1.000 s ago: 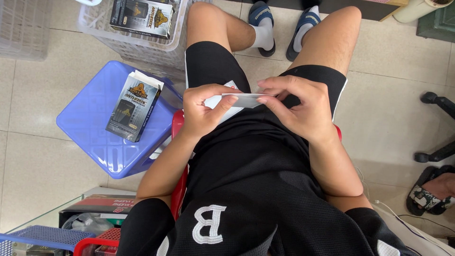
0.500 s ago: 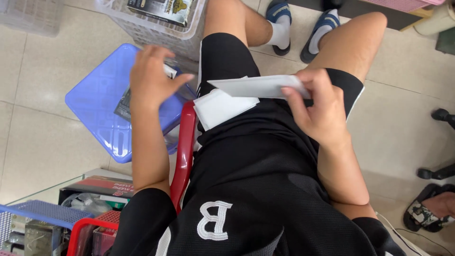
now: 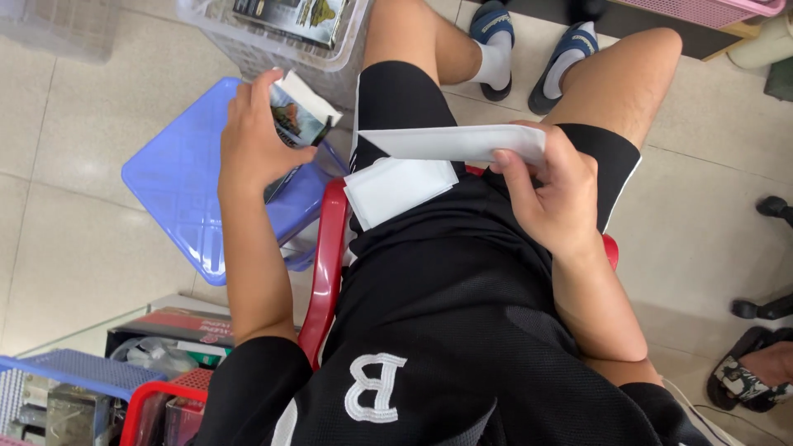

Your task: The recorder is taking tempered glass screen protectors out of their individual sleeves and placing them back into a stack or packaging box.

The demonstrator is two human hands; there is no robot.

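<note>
I sit on a red chair (image 3: 325,272) looking down at my lap. My left hand (image 3: 258,139) grips a small dark printed carton (image 3: 297,116) with an open white flap, lifted above the blue plastic stool (image 3: 182,194). My right hand (image 3: 553,194) pinches a folded white paper strip (image 3: 446,142) over my right thigh. Another folded white paper (image 3: 398,188) lies on my black shorts beneath the strip.
A clear plastic basket (image 3: 273,41) holding more printed cartons stands on the tiled floor beyond the stool. Red and blue baskets (image 3: 124,396) with boxes sit at lower left. Another person's sandalled foot (image 3: 752,376) and chair legs are at the right edge.
My left hand let go of the white paper, reached to the blue stool and picked up the carton. My right hand kept the paper strip and shifted slightly right.
</note>
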